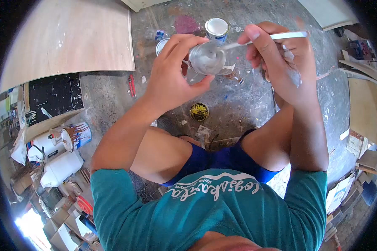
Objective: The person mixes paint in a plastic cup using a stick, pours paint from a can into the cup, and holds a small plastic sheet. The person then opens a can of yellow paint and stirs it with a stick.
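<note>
My left hand (176, 69) is wrapped round a clear cup (207, 58), tilted so that its mouth faces me. Whitish liquid coats the inside of the cup. Between the thumb and fingers of my right hand (282, 62) is a slim white stick (289, 36), its far end reaching to the cup's mouth. That end is blurred, so whether it carries bristles is unclear. White smears mark the back of my right hand. Just beyond the cup stands a can with a white top (217, 27); another pale round container is partly hidden behind my left hand.
On the concrete floor between my legs sits a small round tin with yellow and black inside (199, 112). A red tool (132, 85) lies near a large wooden panel (75, 37). At left are a drip-stained can (77, 136) and white jugs (62, 168); wood scraps (366, 69) lie right.
</note>
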Available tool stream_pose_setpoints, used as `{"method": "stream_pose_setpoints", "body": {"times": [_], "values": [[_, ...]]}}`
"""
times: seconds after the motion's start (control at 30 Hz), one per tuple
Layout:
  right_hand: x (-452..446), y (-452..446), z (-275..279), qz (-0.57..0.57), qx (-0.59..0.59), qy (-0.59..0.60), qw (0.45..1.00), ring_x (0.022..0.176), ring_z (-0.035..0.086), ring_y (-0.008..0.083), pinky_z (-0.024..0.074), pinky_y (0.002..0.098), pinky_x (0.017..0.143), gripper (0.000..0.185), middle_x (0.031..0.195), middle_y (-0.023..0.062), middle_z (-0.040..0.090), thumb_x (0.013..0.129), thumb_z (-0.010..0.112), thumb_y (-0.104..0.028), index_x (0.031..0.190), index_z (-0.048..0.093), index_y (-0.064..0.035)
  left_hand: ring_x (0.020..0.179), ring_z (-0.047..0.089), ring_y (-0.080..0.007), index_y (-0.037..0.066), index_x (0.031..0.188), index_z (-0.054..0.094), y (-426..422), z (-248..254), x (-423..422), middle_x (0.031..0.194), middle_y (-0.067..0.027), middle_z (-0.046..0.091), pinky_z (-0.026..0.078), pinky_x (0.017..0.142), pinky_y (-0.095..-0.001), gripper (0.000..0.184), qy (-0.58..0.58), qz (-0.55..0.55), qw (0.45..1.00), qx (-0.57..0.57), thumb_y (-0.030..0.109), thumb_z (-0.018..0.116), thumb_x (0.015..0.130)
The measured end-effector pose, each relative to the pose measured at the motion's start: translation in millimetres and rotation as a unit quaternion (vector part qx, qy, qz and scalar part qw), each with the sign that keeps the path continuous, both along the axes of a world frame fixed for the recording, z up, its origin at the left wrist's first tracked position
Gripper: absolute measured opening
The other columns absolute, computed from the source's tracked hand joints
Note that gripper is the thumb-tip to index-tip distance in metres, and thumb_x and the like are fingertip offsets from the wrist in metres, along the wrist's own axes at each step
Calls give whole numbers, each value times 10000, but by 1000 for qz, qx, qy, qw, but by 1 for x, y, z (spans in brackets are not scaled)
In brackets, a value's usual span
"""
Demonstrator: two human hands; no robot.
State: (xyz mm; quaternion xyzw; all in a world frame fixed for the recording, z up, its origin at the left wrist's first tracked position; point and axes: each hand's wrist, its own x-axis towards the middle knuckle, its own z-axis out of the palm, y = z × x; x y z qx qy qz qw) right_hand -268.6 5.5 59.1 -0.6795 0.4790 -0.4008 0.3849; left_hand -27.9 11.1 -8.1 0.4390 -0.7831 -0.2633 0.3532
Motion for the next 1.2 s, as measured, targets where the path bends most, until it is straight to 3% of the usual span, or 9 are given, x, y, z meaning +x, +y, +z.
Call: {"method": "stream_pose_setpoints", "body": {"times": [0.23,0.33,0.43,0.53,0.63,0.73,0.83,0.93,1.2], "values": [[-4,-1,3,8,-58,93,994,621,627,73,436,215,546,341,707,35,696,1102,614,-265,936,775,-14,909,655,-139,80,1384,629,-1,-4,2,1337,-79,590,555,666,-266,713,13,-3,1000,-4,70,903,726],[2,-2,-7,60,-97,-38,993,589,611,71,430,224,527,348,700,25,690,1103,611,-269,940,775,-8,934,666,-144,78,1385,626,-1,-3,2,1341,-80,588,561,678,-267,714,14,-4,1000,9,60,901,727],[-3,5,8,61,-19,55,996,563,580,66,416,228,514,342,693,16,682,1099,619,-271,943,775,-9,954,676,-152,82,1383,627,-1,-3,1,1336,-81,591,573,699,-274,709,22,-6,1000,10,58,899,729],[-3,-4,-9,12,-165,73,983,564,565,62,411,228,517,326,691,18,679,1097,623,-256,947,774,-10,972,685,-167,86,1384,626,0,-2,0,1325,-83,598,598,749,-291,713,17,-5,1000,6,58,898,726],[2,4,1,81,-71,10,994,565,560,63,406,228,515,316,690,20,677,1095,628,-245,936,774,-13,992,689,-182,87,1389,623,-2,-1,-2,1321,-85,603,620,814,-314,720,13,-6,1000,2,57,896,723],[-2,1,2,7,-115,108,987,557,556,66,400,232,507,307,688,14,674,1094,629,-235,934,774,-16,1025,691,-193,87,1393,622,0,-3,-1,1332,-88,602,629,862,-331,724,18,-9,1000,8,56,893,722],[4,2,-3,66,-107,-14,992,549,553,69,395,234,501,295,691,5,675,1093,629,-226,944,777,-19,1064,694,-205,86,1394,623,-1,-2,0,1343,-92,601,630,882,-339,722,17,-10,1000,13,56,890,724],[-4,3,-3,60,-148,104,982,545,552,69,398,233,502,283,695,1,678,1092,629,-218,958,777,-17,1097,696,-216,83,1394,624,-1,-4,0,1354,-94,599,630,894,-345,724,28,-13,999,17,54,890,721],[-3,4,1,42,-123,89,988,570,580,72,402,242,510,278,699,20,686,1085,641,-226,954,782,-26,1119,693,-217,87,1390,627,-1,1,1,1380,-89,590,628,902,-342,724,8,-11,1000,20,59,894,718]]}}
